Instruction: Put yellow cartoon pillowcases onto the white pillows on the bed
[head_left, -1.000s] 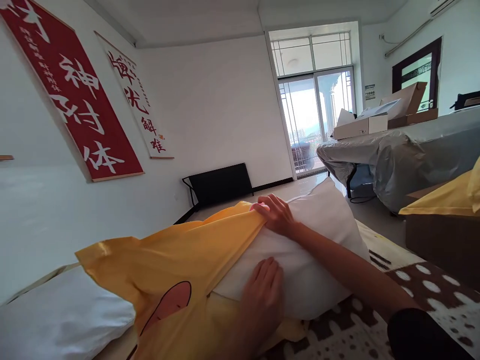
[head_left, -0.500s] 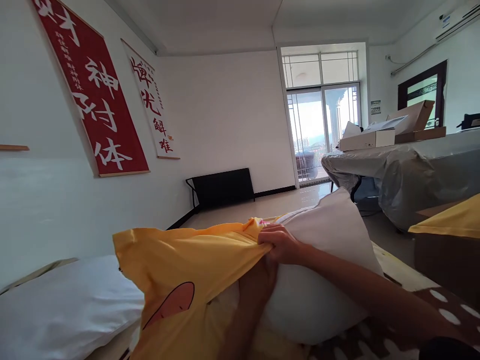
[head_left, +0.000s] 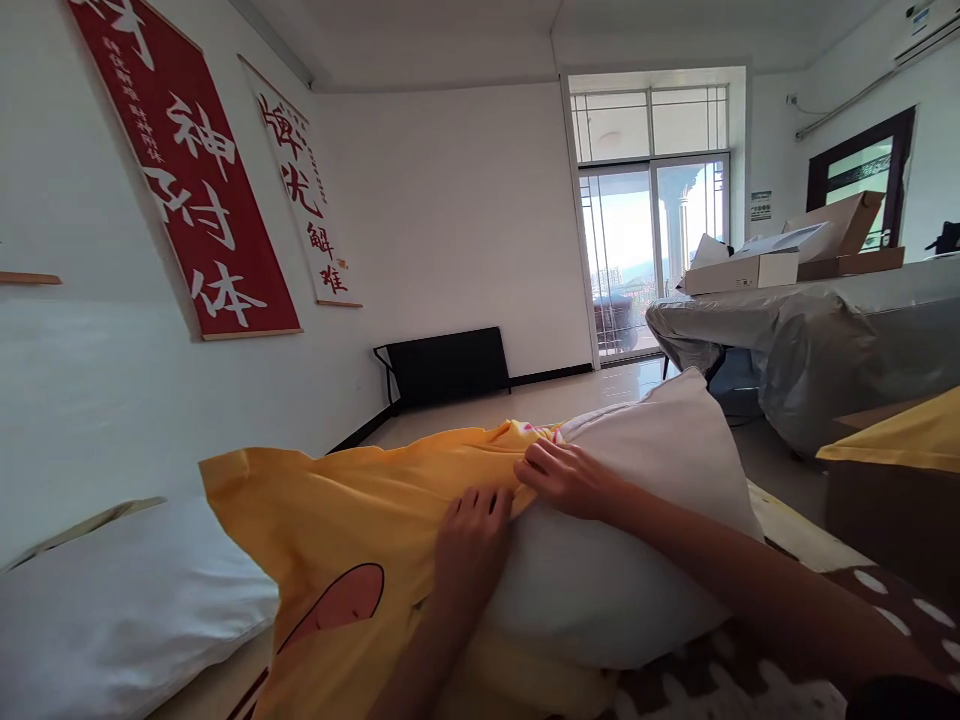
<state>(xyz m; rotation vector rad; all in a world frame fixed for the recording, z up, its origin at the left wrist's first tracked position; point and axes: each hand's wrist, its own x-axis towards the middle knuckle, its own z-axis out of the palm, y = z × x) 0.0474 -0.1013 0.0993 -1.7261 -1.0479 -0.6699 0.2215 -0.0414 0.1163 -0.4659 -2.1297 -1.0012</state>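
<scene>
White pillow [head_left: 622, 580], 5 o'clock, partly inside yellow pillowcase [head_left: 352, 510], 7 o'clock. Probably light, soft, yielding; cloth likely thin, limp, hardly fragile. Best hold: opening edge. Right hand [head_left: 566, 480]: pinching edge. Left hand [head_left: 472, 540]: on cloth, grip unclear.

Your right hand [head_left: 566, 480] pinches the edge of a yellow pillowcase [head_left: 337, 500] partly covering a white pillow [head_left: 622, 570], your left hand [head_left: 472, 530] touches the cloth beside it, and a second white pillow [head_left: 135, 600] lies leftward.
</scene>
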